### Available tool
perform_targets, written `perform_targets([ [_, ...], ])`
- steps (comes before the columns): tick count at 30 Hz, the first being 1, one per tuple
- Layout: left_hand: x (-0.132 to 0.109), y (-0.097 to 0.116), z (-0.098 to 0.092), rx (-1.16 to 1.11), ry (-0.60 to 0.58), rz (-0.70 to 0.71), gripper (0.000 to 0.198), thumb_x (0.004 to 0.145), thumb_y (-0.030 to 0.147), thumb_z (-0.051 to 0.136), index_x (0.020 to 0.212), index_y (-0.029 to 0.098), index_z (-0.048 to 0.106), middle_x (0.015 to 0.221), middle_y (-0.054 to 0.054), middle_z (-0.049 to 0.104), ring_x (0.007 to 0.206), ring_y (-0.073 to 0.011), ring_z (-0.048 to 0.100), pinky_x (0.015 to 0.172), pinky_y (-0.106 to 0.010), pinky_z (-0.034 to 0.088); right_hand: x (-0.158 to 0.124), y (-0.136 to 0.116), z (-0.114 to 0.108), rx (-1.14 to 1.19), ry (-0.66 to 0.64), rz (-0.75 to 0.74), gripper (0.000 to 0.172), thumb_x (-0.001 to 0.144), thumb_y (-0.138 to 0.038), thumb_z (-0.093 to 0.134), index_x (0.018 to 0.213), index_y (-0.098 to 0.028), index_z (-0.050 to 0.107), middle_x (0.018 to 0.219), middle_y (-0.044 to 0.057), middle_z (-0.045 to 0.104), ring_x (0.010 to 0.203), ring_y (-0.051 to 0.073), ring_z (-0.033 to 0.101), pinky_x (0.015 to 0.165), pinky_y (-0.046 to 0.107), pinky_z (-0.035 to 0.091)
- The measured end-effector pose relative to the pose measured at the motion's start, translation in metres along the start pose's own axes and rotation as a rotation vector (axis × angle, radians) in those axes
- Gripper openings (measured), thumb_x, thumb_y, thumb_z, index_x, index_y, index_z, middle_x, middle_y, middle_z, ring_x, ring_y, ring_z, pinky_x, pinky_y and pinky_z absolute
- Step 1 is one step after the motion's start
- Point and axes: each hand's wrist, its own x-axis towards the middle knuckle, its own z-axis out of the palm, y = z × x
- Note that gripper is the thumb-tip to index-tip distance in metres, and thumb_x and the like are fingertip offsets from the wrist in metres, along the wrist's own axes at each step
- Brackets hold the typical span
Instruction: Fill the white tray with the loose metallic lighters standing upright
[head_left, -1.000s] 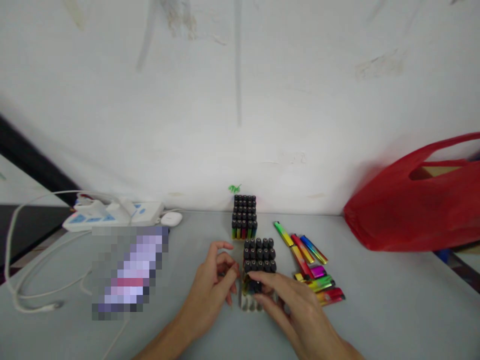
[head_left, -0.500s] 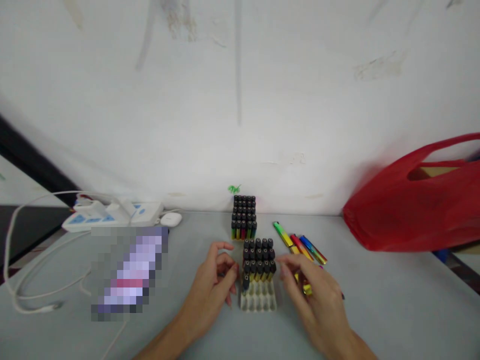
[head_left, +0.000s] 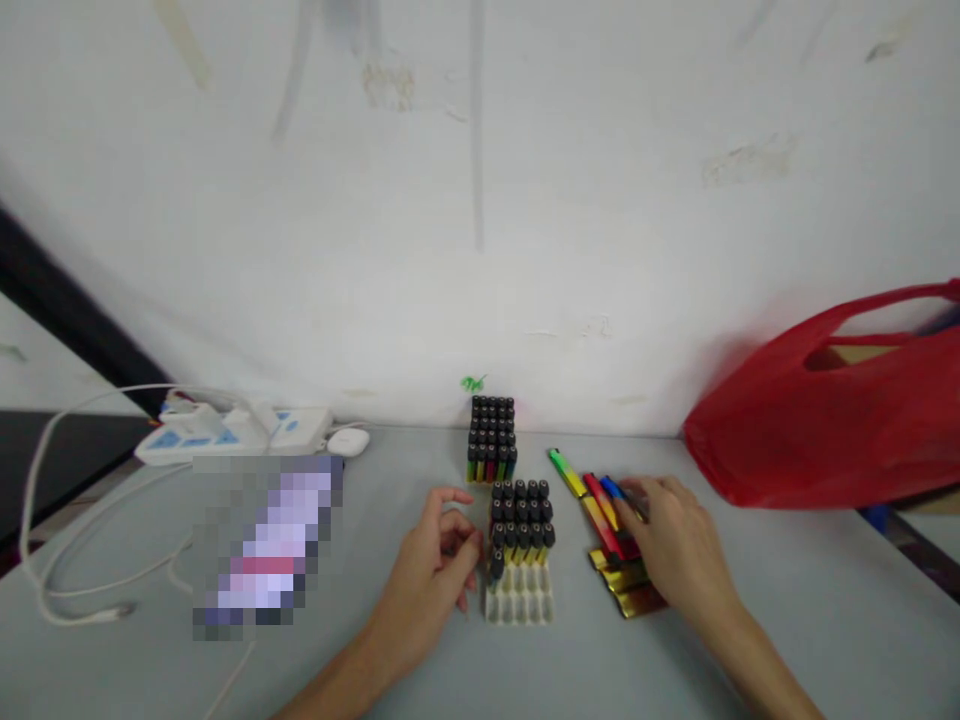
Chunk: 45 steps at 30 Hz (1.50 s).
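Observation:
A white slotted tray [head_left: 520,604] sits on the grey table, its far rows filled with upright black-capped lighters [head_left: 520,513] and its near rows bare. My left hand [head_left: 435,575] rests beside the tray's left edge, fingers curled, nothing visible in them. My right hand [head_left: 675,545] lies over a loose pile of colourful lighters [head_left: 604,515] to the right of the tray, its fingers bent down onto them. I cannot tell whether it grips one. A second, full block of lighters [head_left: 491,438] stands further back near the wall.
A red plastic bag [head_left: 832,430] with a box inside lies at the right by the wall. A white power strip [head_left: 232,432] with cables and a small white case [head_left: 346,441] are at the back left. A blurred-out object [head_left: 266,545] lies left of my hands.
My right hand left the tray, where it had set a lighter in the near row, and moved right onto the loose pile. The left hand stayed put.

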Motion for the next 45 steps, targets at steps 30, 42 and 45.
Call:
perform_targets([
  [30,-0.002,0.000,-0.001,0.019,-0.023,0.004,0.038,0.100,0.044,0.064,0.126,0.025,0.044,0.080,0.007,0.059,0.058,-0.0133,0.059,0.043,-0.019,0.049,-0.015,-0.067,-0.036,1.724,-0.717,0.361,0.062,0.098,-0.077,0.060,0.068,-0.023,0.049,0.066,-0.007,0.031,0.056,0.012,0.022,0.052,0.027,0.025],
  [42,-0.002,0.003,-0.001,0.024,-0.015,0.001,0.040,0.099,0.048,0.067,0.126,0.026,0.047,0.080,0.006,0.061,0.058,-0.0143,0.061,0.042,-0.019,0.050,-0.034,-0.082,-0.030,1.782,-1.152,0.525,0.065,0.097,-0.079,0.063,0.072,-0.022,0.046,0.061,-0.011,0.027,0.049,0.006,0.009,0.042,0.020,0.008],
  [45,-0.003,0.002,-0.001,0.024,-0.015,0.000,0.041,0.100,0.048,0.067,0.127,0.026,0.047,0.081,0.006,0.061,0.058,-0.0144,0.060,0.042,-0.019,0.050,-0.035,-0.083,-0.031,1.772,-1.185,0.561,0.068,0.091,-0.082,0.069,0.071,-0.022,0.044,0.060,-0.012,0.024,0.050,0.005,0.006,0.042,0.019,0.005],
])
